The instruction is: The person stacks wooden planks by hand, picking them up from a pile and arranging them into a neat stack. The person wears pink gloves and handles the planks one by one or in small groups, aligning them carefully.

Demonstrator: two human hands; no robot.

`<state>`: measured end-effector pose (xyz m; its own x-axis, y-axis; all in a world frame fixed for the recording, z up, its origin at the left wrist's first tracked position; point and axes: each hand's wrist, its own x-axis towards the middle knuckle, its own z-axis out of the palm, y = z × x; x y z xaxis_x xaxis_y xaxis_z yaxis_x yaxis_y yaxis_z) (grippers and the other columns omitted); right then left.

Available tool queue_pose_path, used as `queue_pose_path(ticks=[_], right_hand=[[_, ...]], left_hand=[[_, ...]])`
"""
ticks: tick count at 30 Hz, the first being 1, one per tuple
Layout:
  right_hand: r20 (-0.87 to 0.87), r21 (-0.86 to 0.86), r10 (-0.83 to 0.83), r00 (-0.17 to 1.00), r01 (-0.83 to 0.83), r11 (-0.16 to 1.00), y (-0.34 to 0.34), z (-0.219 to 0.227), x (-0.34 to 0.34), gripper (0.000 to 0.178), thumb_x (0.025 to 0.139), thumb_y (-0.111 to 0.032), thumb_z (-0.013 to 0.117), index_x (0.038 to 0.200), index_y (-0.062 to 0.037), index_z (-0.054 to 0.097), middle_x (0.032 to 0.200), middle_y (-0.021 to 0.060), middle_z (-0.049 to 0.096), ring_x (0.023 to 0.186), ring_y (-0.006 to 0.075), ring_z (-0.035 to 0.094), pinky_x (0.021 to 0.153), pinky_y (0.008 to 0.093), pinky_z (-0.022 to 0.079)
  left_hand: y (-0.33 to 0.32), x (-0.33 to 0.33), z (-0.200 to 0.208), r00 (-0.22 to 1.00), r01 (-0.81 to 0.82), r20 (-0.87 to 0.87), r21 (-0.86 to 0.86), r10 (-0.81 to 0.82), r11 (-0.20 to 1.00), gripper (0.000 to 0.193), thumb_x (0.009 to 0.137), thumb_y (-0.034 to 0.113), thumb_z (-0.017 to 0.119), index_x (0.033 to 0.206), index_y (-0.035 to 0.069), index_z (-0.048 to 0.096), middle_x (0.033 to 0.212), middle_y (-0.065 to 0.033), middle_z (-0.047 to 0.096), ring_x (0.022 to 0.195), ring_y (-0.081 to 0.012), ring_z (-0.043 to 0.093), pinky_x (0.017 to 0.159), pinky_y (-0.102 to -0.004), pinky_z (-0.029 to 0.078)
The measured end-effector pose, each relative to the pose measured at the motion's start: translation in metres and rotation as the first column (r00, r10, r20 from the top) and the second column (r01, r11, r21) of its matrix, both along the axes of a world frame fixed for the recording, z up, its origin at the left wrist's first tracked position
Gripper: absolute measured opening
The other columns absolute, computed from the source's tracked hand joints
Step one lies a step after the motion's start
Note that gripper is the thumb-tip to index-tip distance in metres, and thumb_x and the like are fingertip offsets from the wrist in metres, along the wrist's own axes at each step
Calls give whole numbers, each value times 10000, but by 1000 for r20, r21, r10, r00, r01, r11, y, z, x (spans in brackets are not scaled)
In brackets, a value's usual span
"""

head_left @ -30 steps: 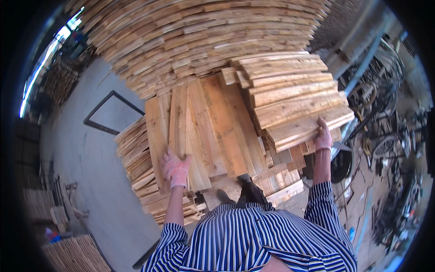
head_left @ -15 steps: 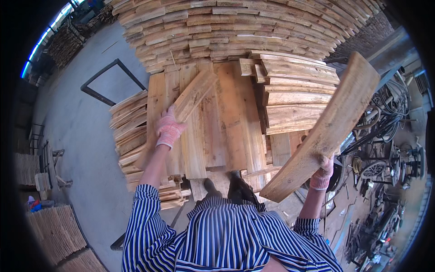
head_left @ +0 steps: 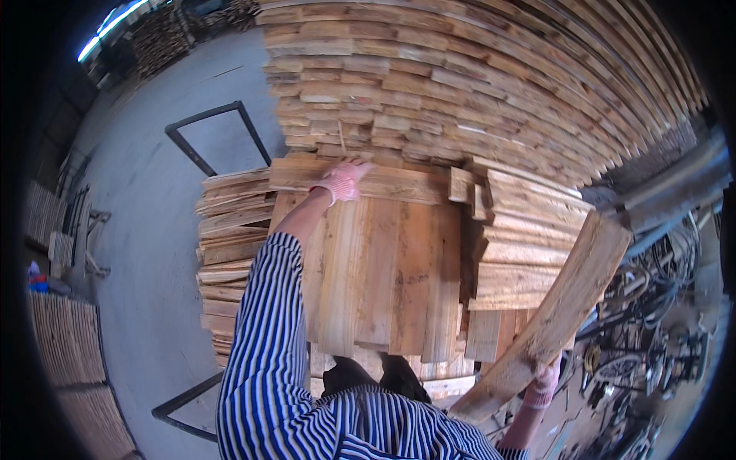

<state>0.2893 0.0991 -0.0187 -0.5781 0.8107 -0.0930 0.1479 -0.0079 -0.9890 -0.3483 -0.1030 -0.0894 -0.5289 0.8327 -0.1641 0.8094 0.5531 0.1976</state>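
Observation:
In a pink-and-white glove, my left hand (head_left: 343, 181) reaches to the far end of the board layer. Its fingers lie stretched out on a wooden board (head_left: 406, 182) that rests crosswise over the far ends of several lengthwise boards (head_left: 376, 268). My right hand (head_left: 543, 383), gloved the same way, grips a long wooden plank (head_left: 563, 295) with a rough edge. That plank slants from low near my body up to the right, in front of a short board stack (head_left: 529, 238). The right fingers are partly hidden behind it.
A tall wall of stacked boards (head_left: 429, 84) rises beyond the layer. More boards (head_left: 230, 230) are piled along the left side. A dark metal frame (head_left: 249, 126) stands on the grey floor (head_left: 153, 230) at left. Cables and machine parts (head_left: 652, 307) crowd the right.
My left hand has moved forward, and its board has turned from slanted to crosswise at the far end. The plank in my right hand sits lower in view; the view has shifted.

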Motion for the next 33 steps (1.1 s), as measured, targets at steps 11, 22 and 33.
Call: queue_pose_path(ticks=[11, 22, 33], right_hand=[[96, -217, 422, 901, -395, 893, -26, 36, -106, 991, 593, -449, 923, 1353, 58, 539, 1155, 120, 712, 1011, 212, 702, 877, 357, 575], [46, -384, 825, 563, -753, 535, -81, 14, -245, 824, 749, -209, 836, 1444, 52, 478, 1090, 154, 691, 965, 191, 668, 840, 312, 560], [414, 159, 897, 156, -982, 97, -248, 36, -342, 1095, 761, -615, 789, 1623, -178, 274, 1564, 263, 397, 1399, 441, 446, 1164, 451, 388]], left_hand=[[25, -25, -11, 997, 24, 80, -39, -21, 999, 941, 712, 127, 813, 1553, 182, 394, 1566, -138, 444, 1446, -326, 423, 1187, -417, 390], [-72, 175, -3, -283, -912, 911, -159, -300, 377, 770, 1012, 644, 467, 1525, 72, 410, 1534, -117, 482, 1388, -273, 483, 1174, -436, 407], [-199, 296, 48, 283, -958, 765, 196, -579, -209, 806, 968, 630, 528, 1497, 34, 403, 1395, -160, 541, 1294, -337, 534, 1116, -495, 442]])
